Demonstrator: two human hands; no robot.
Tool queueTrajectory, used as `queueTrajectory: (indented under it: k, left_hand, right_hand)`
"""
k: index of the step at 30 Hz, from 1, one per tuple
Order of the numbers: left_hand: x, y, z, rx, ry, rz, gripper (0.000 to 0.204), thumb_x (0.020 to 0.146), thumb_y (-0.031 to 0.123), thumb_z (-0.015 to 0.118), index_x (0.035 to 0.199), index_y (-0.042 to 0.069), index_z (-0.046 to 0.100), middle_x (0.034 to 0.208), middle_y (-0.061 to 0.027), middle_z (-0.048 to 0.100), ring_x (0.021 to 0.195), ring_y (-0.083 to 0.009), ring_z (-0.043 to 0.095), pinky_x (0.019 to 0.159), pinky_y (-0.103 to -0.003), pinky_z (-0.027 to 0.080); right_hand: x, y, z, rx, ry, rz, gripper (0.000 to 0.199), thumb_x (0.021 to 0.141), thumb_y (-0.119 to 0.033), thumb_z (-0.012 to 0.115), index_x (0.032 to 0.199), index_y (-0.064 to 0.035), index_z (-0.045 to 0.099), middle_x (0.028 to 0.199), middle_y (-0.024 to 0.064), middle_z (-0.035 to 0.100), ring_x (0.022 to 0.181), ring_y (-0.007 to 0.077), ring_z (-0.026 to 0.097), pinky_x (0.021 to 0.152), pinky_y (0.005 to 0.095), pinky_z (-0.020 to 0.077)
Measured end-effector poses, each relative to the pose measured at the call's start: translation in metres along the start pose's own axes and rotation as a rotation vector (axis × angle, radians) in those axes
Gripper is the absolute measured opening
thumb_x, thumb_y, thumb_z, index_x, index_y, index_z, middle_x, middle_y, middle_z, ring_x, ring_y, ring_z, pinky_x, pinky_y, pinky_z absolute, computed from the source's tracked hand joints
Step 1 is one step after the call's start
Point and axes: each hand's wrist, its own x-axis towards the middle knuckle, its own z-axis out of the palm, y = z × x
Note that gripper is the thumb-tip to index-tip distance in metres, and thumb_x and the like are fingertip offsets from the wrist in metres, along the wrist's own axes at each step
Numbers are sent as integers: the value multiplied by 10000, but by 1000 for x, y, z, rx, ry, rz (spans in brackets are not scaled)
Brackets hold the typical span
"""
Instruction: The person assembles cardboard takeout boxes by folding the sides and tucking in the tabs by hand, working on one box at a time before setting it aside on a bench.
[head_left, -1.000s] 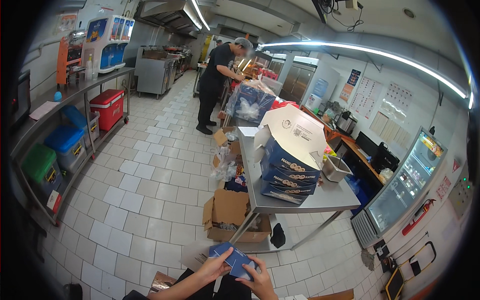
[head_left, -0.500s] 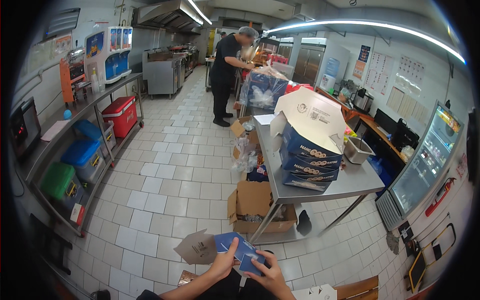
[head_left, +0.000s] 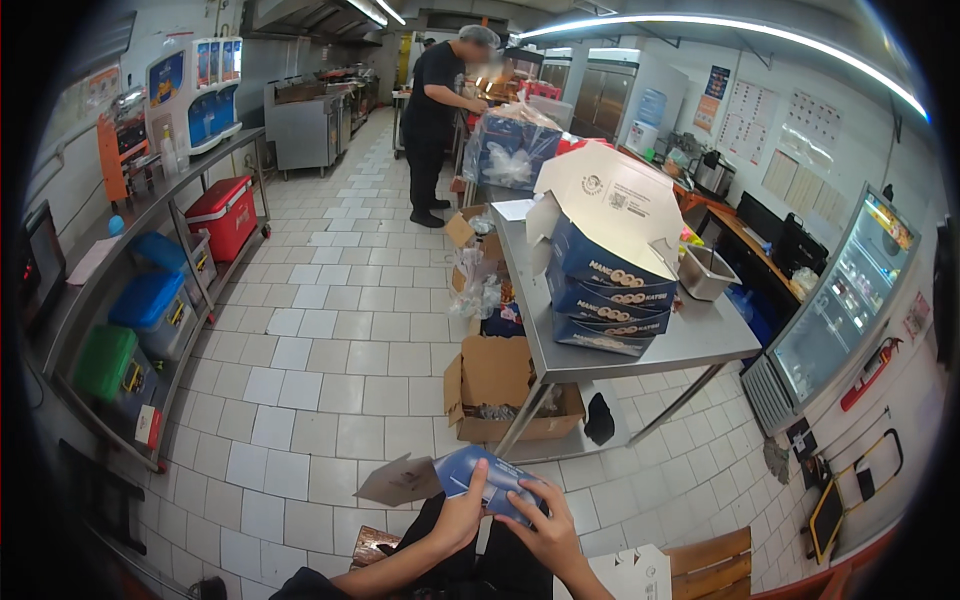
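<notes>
A partly folded blue paperboard food box [head_left: 456,466] is held low in front of me. Its pale lid flap [head_left: 398,482] sticks out to the left. My left hand [head_left: 458,520] grips it from below, thumb pressed on the blue side. Gripping its right end is my right hand [head_left: 550,530], with fingers curled over the panel. Beyond them, a stack of blue boxes [head_left: 608,298] stands on a steel table [head_left: 545,362]; the top one's pale lid is raised. Beside my right forearm lies a flat whitish printed carton piece [head_left: 635,575].
An open cardboard carton [head_left: 500,425] sits under the table. A steel pan [head_left: 706,272] stands behind the stack. A person in dark clothes [head_left: 433,110] works farther back. Left is a steel shelf with a red cooler [head_left: 220,215] and lidded bins; right, a glass-door fridge [head_left: 845,310].
The box has tilted and its blue panel bends more between my hands. My right fingers have shifted on it. The whole view has moved slightly, with the surroundings sitting higher and farther left.
</notes>
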Motion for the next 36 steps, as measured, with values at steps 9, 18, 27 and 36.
queueTrajectory:
  k: [9,18,27,36]
  left_hand:
    - [2,6,11,19,-109,-9,289,913,309,512,1069,65,498,968,-57,578,849,-151,603,680,-311,533]
    - [18,47,-10,310,-264,104,273,920,168,495,1110,-25,529,994,-60,604,904,-120,581,821,-262,460]
    - [38,70,-8,254,-447,-178,273,891,189,554,1086,-3,544,908,-66,632,766,-117,620,726,-236,521]
    - [14,14,15,1033,-74,381,293,796,108,673,1043,-15,575,881,-76,654,781,-116,600,705,-251,466]
  right_hand:
    - [4,-4,-3,182,114,215,388,645,-58,766,990,-53,591,1215,201,443,1094,360,492,890,412,439]
    - [2,14,-20,73,188,130,520,639,-46,769,1088,-71,509,1196,171,480,1097,349,489,902,424,426]
    - [-10,33,-30,-196,186,-60,473,653,-35,749,1075,-75,540,1188,151,465,1118,372,468,948,461,406]
    - [-36,50,-17,-28,209,54,542,611,-13,773,1077,-85,506,1168,178,451,1081,386,485,886,452,447]
